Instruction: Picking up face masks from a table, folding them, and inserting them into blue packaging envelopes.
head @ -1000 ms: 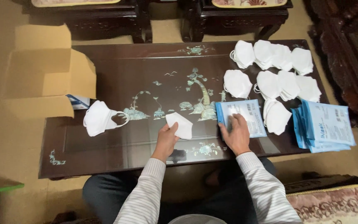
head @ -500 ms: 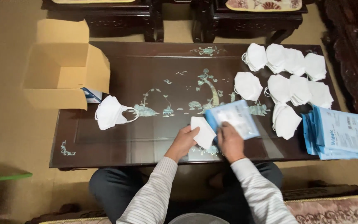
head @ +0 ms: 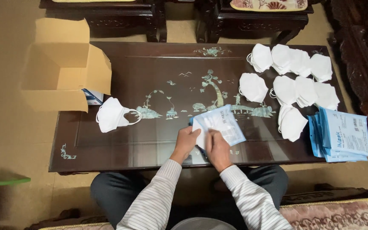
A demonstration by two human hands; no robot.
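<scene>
My left hand and my right hand meet over the near edge of the dark inlaid table. Between them is a folded white mask, pressed against a light blue flat pouch. The left hand grips the mask's near side. The right hand pinches the pouch's lower edge, with the pouch tilted up and to the right. How far the mask sits inside the pouch cannot be told. One loose white mask with ear loops lies to the left, apart from both hands.
An open cardboard box stands at the table's left end, a small blue-and-white carton beside it. Several white masks lie in rows at the right. A stack of blue pouches sits at the right edge. Dark wooden chairs stand beyond.
The right hand lifted the blue pouch off the table and brought it left. The left hand carried the folded mask to it, and both hands now meet.
</scene>
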